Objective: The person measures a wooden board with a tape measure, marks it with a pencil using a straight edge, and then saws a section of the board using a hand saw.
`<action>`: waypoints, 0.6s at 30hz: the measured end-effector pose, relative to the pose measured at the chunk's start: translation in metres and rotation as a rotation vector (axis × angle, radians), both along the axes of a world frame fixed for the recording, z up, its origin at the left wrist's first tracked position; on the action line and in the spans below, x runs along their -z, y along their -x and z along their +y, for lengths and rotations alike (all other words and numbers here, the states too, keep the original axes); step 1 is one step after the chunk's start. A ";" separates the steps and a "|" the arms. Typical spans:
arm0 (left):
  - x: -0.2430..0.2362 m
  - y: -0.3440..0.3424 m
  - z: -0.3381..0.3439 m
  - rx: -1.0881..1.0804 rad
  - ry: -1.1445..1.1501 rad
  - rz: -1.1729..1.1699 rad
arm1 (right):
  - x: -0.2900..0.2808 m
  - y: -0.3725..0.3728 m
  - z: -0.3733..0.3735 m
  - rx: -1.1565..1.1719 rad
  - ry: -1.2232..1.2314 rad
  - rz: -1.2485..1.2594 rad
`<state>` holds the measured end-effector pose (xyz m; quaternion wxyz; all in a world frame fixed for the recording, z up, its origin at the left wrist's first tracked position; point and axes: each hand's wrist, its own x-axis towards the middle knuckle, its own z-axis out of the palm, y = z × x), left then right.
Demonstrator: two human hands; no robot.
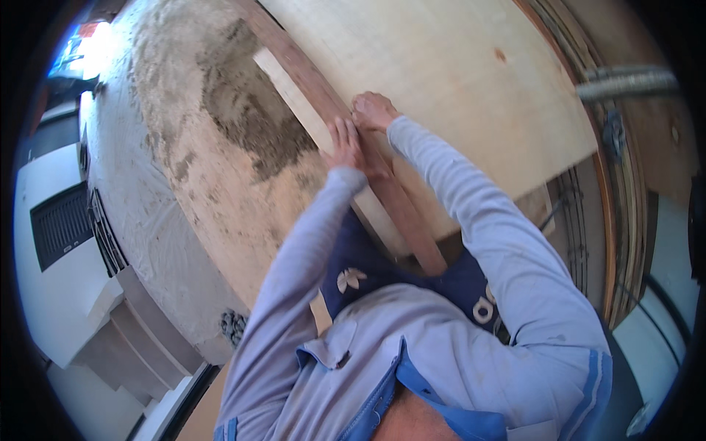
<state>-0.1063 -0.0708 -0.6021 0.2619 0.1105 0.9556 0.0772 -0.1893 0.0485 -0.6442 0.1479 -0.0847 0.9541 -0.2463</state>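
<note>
Head camera view, and the left hand (343, 149) lies flat across a long reddish-brown wooden plank (404, 211), fingers extended; the right hand (373, 112) is curled just beside it, whether pinching anything I can't tell. That plank runs along a broad pale plywood sheet (456, 73), a narrow pale wooden strip (293, 90) on its left.

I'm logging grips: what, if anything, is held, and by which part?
The left hand lies across the reddish board partway along; whether it grips cannot be told. The right hand is curled beside it, any contents hidden.
</note>
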 end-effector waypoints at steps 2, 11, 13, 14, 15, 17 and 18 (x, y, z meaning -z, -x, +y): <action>0.001 -0.001 0.002 -0.009 0.015 -0.008 | -0.007 -0.043 0.009 -0.039 -0.017 -0.048; 0.010 -0.007 0.001 -0.001 0.013 0.096 | 0.005 -0.290 0.066 0.043 0.087 -0.146; 0.010 -0.009 0.002 0.014 0.046 0.081 | -0.002 -0.356 0.079 0.059 0.006 -0.211; 0.010 -0.010 0.002 0.008 0.038 0.087 | -0.007 -0.381 0.085 0.068 -0.038 -0.245; 0.009 -0.010 0.002 0.018 0.042 0.095 | -0.018 -0.390 0.085 0.064 -0.044 -0.236; 0.005 -0.012 0.002 0.015 0.034 0.131 | -0.042 -0.395 0.091 0.081 -0.067 -0.329; 0.003 -0.014 -0.001 0.021 0.063 0.132 | -0.055 -0.393 0.089 0.075 -0.066 -0.300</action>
